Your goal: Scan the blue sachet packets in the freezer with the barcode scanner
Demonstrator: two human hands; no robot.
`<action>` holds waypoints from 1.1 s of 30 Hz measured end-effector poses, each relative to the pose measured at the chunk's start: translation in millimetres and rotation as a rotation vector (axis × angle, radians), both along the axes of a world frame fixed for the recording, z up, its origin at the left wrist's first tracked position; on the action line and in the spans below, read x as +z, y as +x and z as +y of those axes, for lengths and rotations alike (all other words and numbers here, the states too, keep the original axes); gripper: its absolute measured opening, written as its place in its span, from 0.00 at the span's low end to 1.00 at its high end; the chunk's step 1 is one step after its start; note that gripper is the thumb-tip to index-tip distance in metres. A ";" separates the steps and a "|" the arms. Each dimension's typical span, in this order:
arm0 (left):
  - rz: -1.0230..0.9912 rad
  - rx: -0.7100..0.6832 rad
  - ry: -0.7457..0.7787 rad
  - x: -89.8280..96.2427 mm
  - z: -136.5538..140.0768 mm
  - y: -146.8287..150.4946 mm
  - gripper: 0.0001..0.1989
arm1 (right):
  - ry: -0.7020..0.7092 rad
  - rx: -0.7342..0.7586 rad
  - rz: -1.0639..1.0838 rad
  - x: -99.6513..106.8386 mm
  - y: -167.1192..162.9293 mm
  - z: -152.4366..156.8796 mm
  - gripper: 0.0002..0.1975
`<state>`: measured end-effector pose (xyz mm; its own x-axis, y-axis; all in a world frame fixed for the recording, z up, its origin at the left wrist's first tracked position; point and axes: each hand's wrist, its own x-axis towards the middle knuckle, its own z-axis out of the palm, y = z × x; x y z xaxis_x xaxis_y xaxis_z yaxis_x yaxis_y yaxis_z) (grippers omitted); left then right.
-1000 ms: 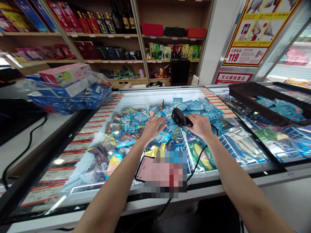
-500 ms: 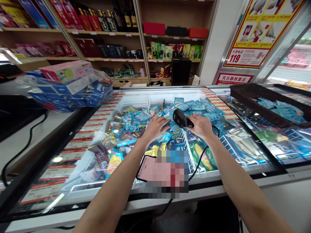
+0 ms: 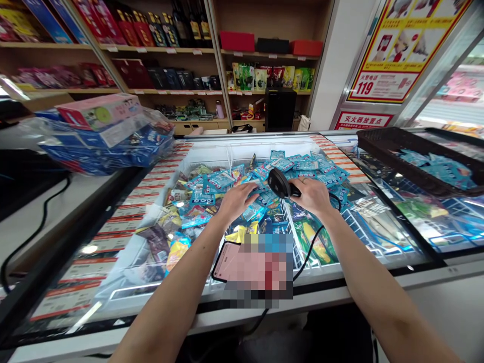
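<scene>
My right hand point(image 3: 312, 195) is closed around the handle of a black barcode scanner point(image 3: 279, 183), its head tilted to the left over a heap of small blue packets point(image 3: 306, 165). From the scanner a black cable point(image 3: 313, 247) runs down toward the front edge. My left hand point(image 3: 237, 201) reaches over the left part of the heap, thumb apart from the fingers. Its fingertips are at a blue packet point(image 3: 260, 185); whether they touch it I cannot tell. Below the hands lies a phone point(image 3: 227, 262) with a pink screen, partly hidden by a blurred patch.
The glass-topped freezer point(image 3: 151, 297) holds bagged goods and wire baskets. On the right stands a dark brown tray point(image 3: 393, 151) with more blue packets. Plastic-wrapped boxes point(image 3: 109, 133) are stacked at the left. Stocked shelves point(image 3: 162, 50) line the back.
My left hand has drawn back slightly to the left, away from the scanner. The right hand and scanner hold nearly the same place.
</scene>
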<state>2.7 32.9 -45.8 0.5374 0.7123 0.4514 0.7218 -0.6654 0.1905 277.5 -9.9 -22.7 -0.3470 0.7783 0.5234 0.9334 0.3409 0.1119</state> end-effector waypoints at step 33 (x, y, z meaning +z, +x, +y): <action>-0.361 0.178 -0.010 -1.9 9.6 -11.5 0.30 | 0.008 0.104 -0.038 -3.2 -6.2 -0.6 0.15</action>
<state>-8.8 42.5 -47.7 0.2134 0.7852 0.5813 0.7111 -0.5329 0.4587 271.3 -10.4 -25.9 -0.4453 0.7328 0.5144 0.8881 0.4347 0.1495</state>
